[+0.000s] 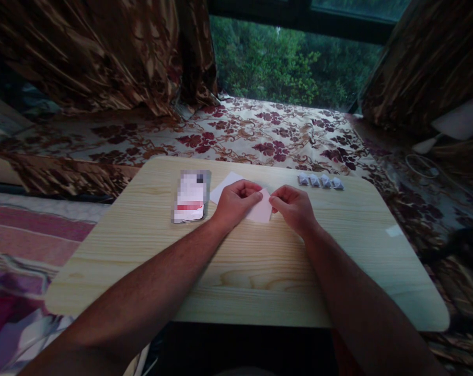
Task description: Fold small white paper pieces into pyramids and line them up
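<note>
On the wooden tabletop (236, 271), mid-surface, both hands pinch a pale paper sheet (262, 211): left hand (234, 201) fingers closed on its left edge, right hand (295, 206) fingers gripping its right. Four small folded pieces (320, 181) sit beyond; a packet (191, 197) lies left.

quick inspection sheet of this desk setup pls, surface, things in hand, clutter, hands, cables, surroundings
surface: light wooden table with rounded corners, sheen at the right edge
job's things: white paper sheet held over the table, partly folded; four small folded paper pieces in a row behind the right hand
clutter: blurred card or packet lying flat, left of the hands
grippers: left hand and right hand each pinch the paper sheet in a closed grip
cables: thin white cable looped on the cloth at right
surroundings: floral bedspread, patterned curtains, window with green trees
</note>
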A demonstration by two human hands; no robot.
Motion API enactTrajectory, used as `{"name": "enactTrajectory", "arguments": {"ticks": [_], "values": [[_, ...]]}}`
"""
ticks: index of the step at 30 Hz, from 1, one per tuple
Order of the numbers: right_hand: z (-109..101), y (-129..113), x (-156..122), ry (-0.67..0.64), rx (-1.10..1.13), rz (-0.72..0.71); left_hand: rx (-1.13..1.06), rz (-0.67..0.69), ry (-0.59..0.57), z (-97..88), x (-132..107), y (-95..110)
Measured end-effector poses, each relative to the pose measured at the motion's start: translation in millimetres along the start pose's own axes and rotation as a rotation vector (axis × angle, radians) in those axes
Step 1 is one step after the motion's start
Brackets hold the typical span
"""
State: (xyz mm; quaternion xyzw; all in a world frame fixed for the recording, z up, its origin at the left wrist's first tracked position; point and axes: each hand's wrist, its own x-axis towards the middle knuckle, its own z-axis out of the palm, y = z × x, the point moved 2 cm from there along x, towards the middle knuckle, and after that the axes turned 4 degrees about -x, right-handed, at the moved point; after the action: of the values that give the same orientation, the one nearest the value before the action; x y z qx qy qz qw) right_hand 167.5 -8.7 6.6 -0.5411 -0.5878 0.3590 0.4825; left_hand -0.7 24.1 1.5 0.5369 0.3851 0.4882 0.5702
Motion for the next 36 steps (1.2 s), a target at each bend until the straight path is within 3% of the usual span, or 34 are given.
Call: {"name": "enactTrajectory", "arguments": {"ticks": [3,5,10,14,24,36], "values": [[0.9,1.4,-1.8,-0.028,-0.106,-0.06,-0.046,0.0,-0.126,3.6,-0.9,0.1],[2.1,2.0,-2.7,-0.033,-0.122,-0.084,-0.044,-0.008,-0.143,4.2,-1.3,-0.5],[5.3,3.2,-1.4,-0.044,0.093,-0.039,-0.078,-0.001,-0.02,0.8,0.4,-2.6],[5.9,5.0,-0.7,-0.042,0.116,0.023,-0.101,0.01,0.043,-0.5,1.5,-2.8],[3.5,2.1,-1.6,0.023,0.025,0.009,-0.069,-0.024,0.075,3.0,-1.4,0.2],[4.3,3.0,-3.2,0.006,0.006,-0.006,0.002,0.019,0.027,4.9,-4.1,0.9]]}}
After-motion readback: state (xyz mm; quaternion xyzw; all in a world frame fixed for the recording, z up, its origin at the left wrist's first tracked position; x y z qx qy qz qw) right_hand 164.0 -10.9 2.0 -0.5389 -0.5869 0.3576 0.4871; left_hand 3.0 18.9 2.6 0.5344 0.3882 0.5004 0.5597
